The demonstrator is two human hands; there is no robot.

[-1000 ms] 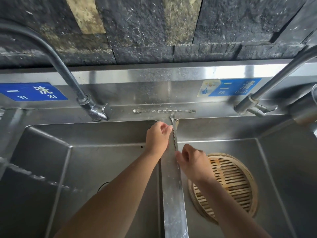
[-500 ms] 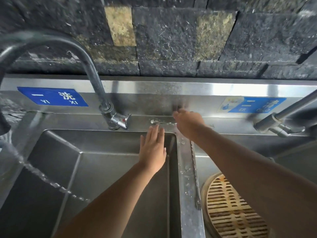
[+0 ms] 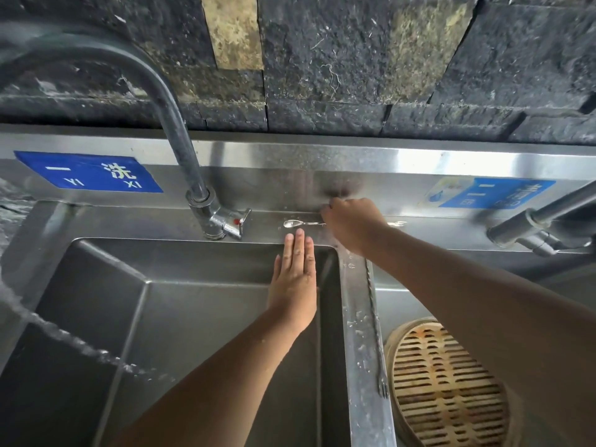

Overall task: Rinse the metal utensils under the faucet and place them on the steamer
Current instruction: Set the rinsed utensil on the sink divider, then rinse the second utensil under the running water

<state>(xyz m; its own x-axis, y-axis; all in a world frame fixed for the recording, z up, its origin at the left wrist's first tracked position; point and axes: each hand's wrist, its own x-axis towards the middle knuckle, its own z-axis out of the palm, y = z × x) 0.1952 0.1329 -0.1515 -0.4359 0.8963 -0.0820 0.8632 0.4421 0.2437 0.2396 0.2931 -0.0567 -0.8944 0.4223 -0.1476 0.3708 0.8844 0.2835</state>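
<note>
A thin twisted metal utensil lies along the sink's back ledge, its spoon end (image 3: 292,223) at the left and its small fork end (image 3: 398,224) at the right. My right hand (image 3: 351,225) covers its middle with the fingers curled down on it. My left hand (image 3: 295,279) is flat and open over the left basin, fingertips just short of the spoon end. A second twisted utensil (image 3: 374,321) lies along the divider between the basins, fork tip towards me. The round bamboo steamer (image 3: 448,382) sits in the right basin.
The left faucet (image 3: 180,140) arches off to the left, and a stream of water (image 3: 64,337) falls into the left basin (image 3: 161,317). A second faucet (image 3: 545,217) stands at the right. Blue labels are stuck on the steel backsplash under a dark stone wall.
Both hands have left the utensil on the divider. My right hand reached up to the utensil on the back ledge and closed on it; my left hand opened flat. The view shifted left.
</note>
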